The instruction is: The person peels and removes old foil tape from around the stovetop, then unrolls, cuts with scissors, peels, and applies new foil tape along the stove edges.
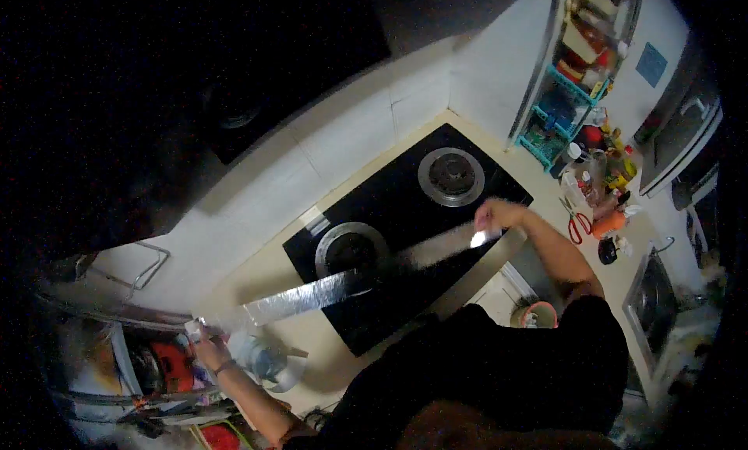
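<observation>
A long strip of foil (308,300) is stretched between the person's two hands, above the black cooktop (389,220) and the cream counter (238,286) to its left; its long axis runs across the view from low on the left to higher on the right, a gentle, nearly straight slope, one end pointing to the left hand (209,350) and the other to the right hand (500,214); this axis lies slantwise to the long edges of the cooktop, which climb more steeply the same way; the left hand is closed on the lower end, out past the cooktop's left edge, though its fingertips are too small and blurred to tell one from another; the right hand is bent at the wrist, its fingers pinched together on the upper end, near the cooktop's front edge, where the foil catches a bright glare; along the way the strip passes over the near rim of the left burner (351,243), its middle stretch dark against the black surface, while the right burner (452,177) lies clear of it on the far side; whether the foil touches the cooktop anywhere I cannot tell; a translucent container (266,362) stands on the counter just beside the left hand; to the right, red-handled scissors (577,218) lie on the counter near an orange bottle (609,225), with a teal basket (545,148) of goods farther back
</observation>
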`<state>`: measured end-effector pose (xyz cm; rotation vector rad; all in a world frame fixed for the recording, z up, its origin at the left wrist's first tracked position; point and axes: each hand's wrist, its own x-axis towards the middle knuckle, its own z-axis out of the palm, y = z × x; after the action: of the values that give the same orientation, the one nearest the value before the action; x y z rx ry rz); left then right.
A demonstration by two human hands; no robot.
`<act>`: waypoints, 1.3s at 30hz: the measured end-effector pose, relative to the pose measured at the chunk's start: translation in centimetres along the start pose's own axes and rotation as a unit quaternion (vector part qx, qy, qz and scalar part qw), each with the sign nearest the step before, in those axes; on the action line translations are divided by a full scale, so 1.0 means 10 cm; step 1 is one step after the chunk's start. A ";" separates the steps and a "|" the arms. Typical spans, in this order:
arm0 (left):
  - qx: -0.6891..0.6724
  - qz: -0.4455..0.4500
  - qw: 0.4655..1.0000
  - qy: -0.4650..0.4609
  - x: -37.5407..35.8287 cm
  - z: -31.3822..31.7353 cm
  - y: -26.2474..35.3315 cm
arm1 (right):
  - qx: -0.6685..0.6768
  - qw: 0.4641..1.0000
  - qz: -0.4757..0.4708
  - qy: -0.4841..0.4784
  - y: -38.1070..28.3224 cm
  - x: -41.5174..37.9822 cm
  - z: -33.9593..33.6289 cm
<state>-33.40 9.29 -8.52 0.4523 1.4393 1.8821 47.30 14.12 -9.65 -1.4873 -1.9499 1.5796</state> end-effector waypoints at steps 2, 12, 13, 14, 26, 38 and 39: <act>0.665 0.409 0.623 -0.050 0.14 0.03 -0.28 | -0.071 0.994 -0.023 0.083 0.10 0.15 -0.61; 0.339 0.080 0.929 -0.123 1.02 1.11 -2.20 | -0.132 0.853 0.044 0.503 0.76 2.18 -2.37; 0.439 0.115 0.885 -0.102 0.87 1.43 -2.07 | -0.129 0.851 0.040 0.507 0.89 2.39 -2.42; 0.438 0.120 0.885 -0.104 0.96 1.63 -2.11 | -0.121 0.839 0.018 0.530 1.03 2.57 -2.42; 0.465 0.231 0.853 -0.050 1.26 1.98 -2.81 | -0.173 0.836 -0.025 0.520 1.67 3.17 -2.50; 0.454 0.389 0.794 -0.109 1.38 1.83 -3.05 | -0.189 0.857 0.027 0.479 1.84 3.29 -2.53; 0.459 0.373 0.800 -0.101 1.28 1.87 -3.01 | -0.184 0.854 0.013 0.487 1.84 3.29 -2.51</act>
<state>-20.19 35.08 -32.58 1.8511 2.1488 1.4011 59.75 53.65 -28.01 -1.9036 -1.5908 0.2420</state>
